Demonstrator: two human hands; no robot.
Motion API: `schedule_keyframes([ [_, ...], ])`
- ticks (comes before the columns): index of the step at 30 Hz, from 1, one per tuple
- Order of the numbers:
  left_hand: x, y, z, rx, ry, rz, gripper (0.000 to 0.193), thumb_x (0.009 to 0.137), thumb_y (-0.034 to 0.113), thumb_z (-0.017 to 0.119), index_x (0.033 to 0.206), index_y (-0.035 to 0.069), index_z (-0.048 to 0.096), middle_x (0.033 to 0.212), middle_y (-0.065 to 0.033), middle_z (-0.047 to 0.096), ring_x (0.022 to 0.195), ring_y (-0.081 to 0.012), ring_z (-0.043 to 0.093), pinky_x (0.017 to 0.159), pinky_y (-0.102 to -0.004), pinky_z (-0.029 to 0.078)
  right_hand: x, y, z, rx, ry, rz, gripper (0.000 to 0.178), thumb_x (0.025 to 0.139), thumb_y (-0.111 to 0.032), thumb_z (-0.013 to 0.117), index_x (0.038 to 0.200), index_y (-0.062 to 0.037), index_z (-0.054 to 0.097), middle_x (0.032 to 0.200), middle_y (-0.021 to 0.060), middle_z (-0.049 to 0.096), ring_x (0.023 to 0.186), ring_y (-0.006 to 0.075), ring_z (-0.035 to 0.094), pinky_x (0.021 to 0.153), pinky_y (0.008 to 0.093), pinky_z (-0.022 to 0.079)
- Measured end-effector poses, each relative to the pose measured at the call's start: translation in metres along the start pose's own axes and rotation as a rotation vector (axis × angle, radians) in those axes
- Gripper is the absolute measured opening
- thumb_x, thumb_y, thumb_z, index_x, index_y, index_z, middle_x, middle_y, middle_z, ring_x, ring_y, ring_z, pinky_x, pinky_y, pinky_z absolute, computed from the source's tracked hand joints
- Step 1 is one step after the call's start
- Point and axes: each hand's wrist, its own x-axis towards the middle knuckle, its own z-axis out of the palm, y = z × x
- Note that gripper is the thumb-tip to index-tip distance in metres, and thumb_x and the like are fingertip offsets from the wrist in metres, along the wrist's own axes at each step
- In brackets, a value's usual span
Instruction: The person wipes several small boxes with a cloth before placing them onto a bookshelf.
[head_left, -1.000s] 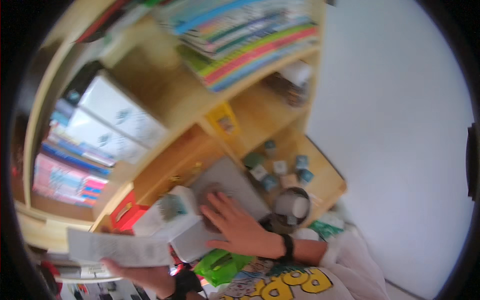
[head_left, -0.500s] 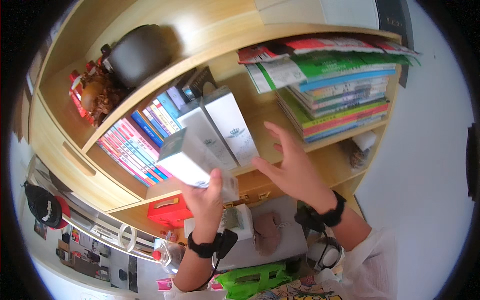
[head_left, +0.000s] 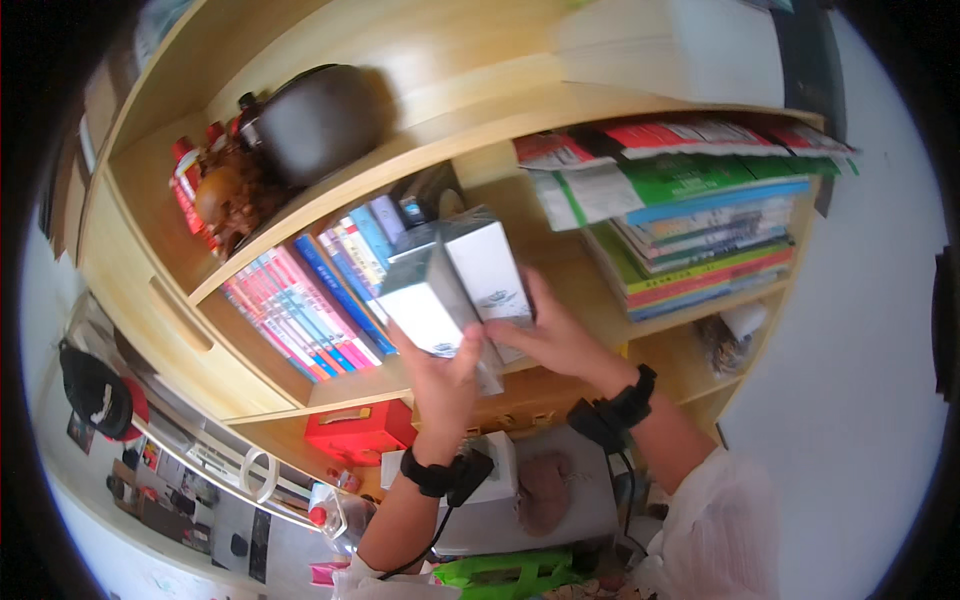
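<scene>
My left hand is closed around the lower part of a tall white box with a grey top, tilted in front of the bookshelf. Right beside it stands a second white box, with a small emblem on its front. My right hand grips this one low down, thumb on the front face and fingers along its right side. The boxes lean close together at the middle shelf's front edge. A grey top shows behind them, but I cannot tell whether it belongs to a third box.
Upright books fill the shelf left of the boxes. On the right is a pile of flat books under green and red packets. A dark pot sits above. Below are a red box and a green bag.
My right hand, earlier open and apart from the boxes, has closed on the right white box. My left hand's box has shifted right, against the other. The view has moved slightly.
</scene>
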Motion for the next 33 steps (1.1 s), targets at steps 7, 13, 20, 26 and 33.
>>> schedule_keyframes([
  [7, -0.004, -0.010, -0.008, -0.035, -0.168, -0.201, 0.031, 0.094, 0.021, 0.053, 0.109, -0.006, 0.053, 0.097, -0.0103, 0.059, 0.085, -0.0157, 0.055, 0.075, -0.0294, 0.045, -0.002, 0.010, -0.003, 0.178, -0.087, 0.040, 0.076, 0.078, -0.023, 0.075, 0.132, 0.0014, 0.027, 0.119, 0.0148, 0.049, 0.112, 0.0190, 0.047, 0.094, 0.0303, 0.039],
  [13, 0.005, -0.004, -0.022, -0.284, -0.267, -0.460, 0.065, 0.096, 0.049, 0.040, 0.131, -0.005, 0.039, 0.126, -0.0164, 0.049, 0.111, -0.0233, 0.050, 0.095, -0.0368, 0.040, -0.007, -0.002, -0.003, 0.145, -0.027, 0.080, 0.077, 0.073, -0.022, 0.077, 0.128, 0.0039, 0.030, 0.115, 0.0164, 0.052, 0.109, 0.0205, 0.049, 0.093, 0.0294, 0.040],
  [20, 0.003, -0.011, -0.042, -0.403, -0.373, -0.400, 0.067, 0.093, 0.047, 0.049, 0.138, 0.000, 0.032, 0.135, -0.0129, 0.040, 0.123, -0.0238, 0.040, 0.103, -0.0410, 0.033, -0.010, -0.007, 0.001, 0.293, -0.109, 0.005, 0.073, 0.074, -0.015, 0.075, 0.129, 0.0000, 0.030, 0.113, 0.0154, 0.053, 0.107, 0.0205, 0.051, 0.092, 0.0310, 0.042],
  [26, -0.024, 0.016, -0.045, -0.380, -0.282, -0.424, 0.067, 0.093, 0.048, 0.047, 0.138, 0.000, 0.030, 0.136, -0.0137, 0.039, 0.122, -0.0251, 0.042, 0.102, -0.0411, 0.035, -0.034, -0.031, 0.002, 0.273, -0.103, -0.035, 0.076, 0.074, -0.013, 0.074, 0.132, 0.0008, 0.027, 0.114, 0.0177, 0.054, 0.107, 0.0238, 0.053, 0.091, 0.0322, 0.043],
  [33, -0.071, 0.055, -0.043, -0.478, -0.021, -0.372, 0.083, 0.087, 0.066, 0.040, 0.142, 0.007, 0.025, 0.141, -0.0140, 0.032, 0.126, -0.0289, 0.036, 0.105, -0.0444, 0.032, -0.110, -0.094, -0.034, 0.157, -0.078, -0.034, 0.079, 0.078, -0.017, 0.070, 0.136, 0.0020, 0.020, 0.128, 0.0228, 0.039, 0.123, 0.0295, 0.040, 0.099, 0.0369, 0.035],
])
